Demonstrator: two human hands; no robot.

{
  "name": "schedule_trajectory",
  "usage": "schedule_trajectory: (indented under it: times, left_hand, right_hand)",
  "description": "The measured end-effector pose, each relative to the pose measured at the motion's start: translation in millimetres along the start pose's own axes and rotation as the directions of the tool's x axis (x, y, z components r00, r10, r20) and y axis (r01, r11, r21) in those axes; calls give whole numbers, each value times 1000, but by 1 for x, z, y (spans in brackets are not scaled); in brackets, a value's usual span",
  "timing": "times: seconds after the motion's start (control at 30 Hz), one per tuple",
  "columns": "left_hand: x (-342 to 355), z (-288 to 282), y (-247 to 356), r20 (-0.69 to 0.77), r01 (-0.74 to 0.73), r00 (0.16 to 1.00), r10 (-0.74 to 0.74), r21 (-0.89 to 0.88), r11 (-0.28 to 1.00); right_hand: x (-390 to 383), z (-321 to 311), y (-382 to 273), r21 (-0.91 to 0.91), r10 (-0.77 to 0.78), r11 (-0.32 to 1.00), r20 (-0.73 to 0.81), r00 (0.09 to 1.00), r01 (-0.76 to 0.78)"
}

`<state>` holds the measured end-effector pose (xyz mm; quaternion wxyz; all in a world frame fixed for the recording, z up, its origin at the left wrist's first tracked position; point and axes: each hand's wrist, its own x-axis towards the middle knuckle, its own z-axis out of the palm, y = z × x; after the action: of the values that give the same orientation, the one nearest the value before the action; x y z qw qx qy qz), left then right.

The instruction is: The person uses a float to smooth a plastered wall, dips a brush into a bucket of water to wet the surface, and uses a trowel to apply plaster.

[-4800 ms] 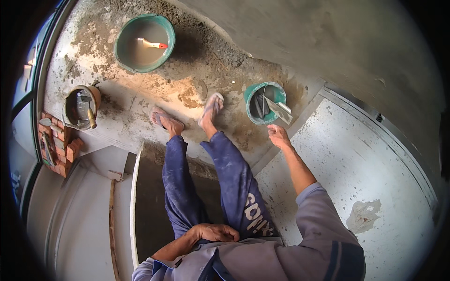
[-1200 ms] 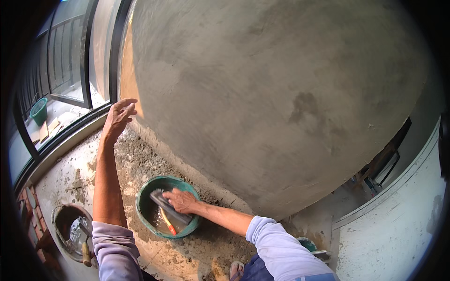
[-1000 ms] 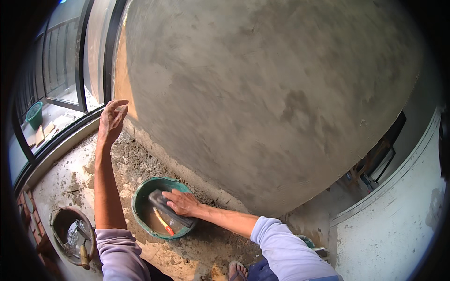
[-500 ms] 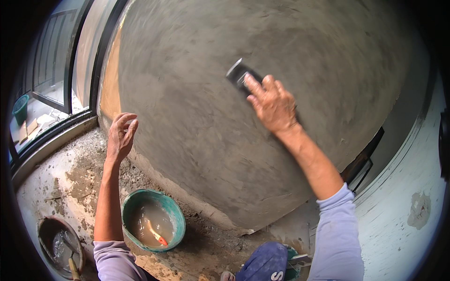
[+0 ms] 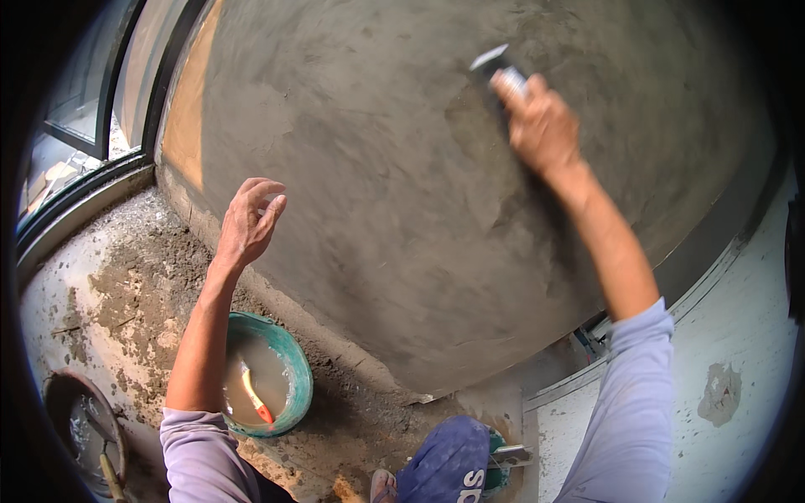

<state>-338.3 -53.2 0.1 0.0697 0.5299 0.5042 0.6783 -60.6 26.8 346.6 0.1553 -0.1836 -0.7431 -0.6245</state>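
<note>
A broad grey wall of wet-looking plaster (image 5: pixel 360 218) fills the middle of the view. High on it, my right hand (image 5: pixel 543 130) is closed round a finishing trowel (image 5: pixel 491 59) with a dark body and a pale front edge, blurred by motion. The blade appears to lie against the plaster. My left hand (image 5: pixel 250 222) is raised near the wall's lower left part, fingers loosely bent and apart, holding nothing. Whether it touches the wall I cannot tell. Below that hand, a green bucket (image 5: pixel 303 377) of murky water holds a brush (image 5: pixel 256 394) with a red-tipped handle.
A dark bucket (image 5: pixel 52 411) at lower left contains a wooden-handled tool (image 5: pixel 111 476). Mortar debris (image 5: pixel 138 298) covers the floor along the wall. A black-framed window (image 5: pixel 107 92) stands at left. By my knee, a flat metal tool (image 5: pixel 511 455) lies across another green container (image 5: pixel 496 479).
My right hand has swept the trowel up and to the right across the plaster. My left hand has risen slightly and shifted right. The whole view has shifted a little.
</note>
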Motion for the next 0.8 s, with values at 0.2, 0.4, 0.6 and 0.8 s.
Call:
schedule_trajectory:
  times: [0.2,0.4,0.6,0.8]
  left_hand:
    - [-2,16,12,50,38,998,-38,-6,999]
    - [1,2,-1,-37,34,999,-34,8,999]
    - [-2,7,5,29,47,998,-47,1,999]
    - [3,-4,-8,-38,32,999,-32,6,999]
  right_hand:
    - [31,-2,21,-3,157,987,-99,983,-158]
    - [-4,4,-41,60,-39,998,72,997,35]
    - [3,-13,-6,21,143,989,42,989,-144]
    - [-13,-16,34,50,267,963,-25,963,-266]
